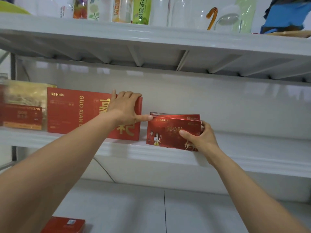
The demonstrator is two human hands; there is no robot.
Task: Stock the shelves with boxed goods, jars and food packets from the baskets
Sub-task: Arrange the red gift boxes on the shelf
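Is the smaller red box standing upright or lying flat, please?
Upright: the smaller red box stands on edge on the shelf, right hand gripping it.

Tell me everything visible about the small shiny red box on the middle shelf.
The small red box is glossy, seemingly card, printed with people at lower left and a gold animal at lower right. It stands on its long edge at the shelf front. The right hand grips its right end; the left hand, holding the large red box beside it, touches its top left corner by thumb.
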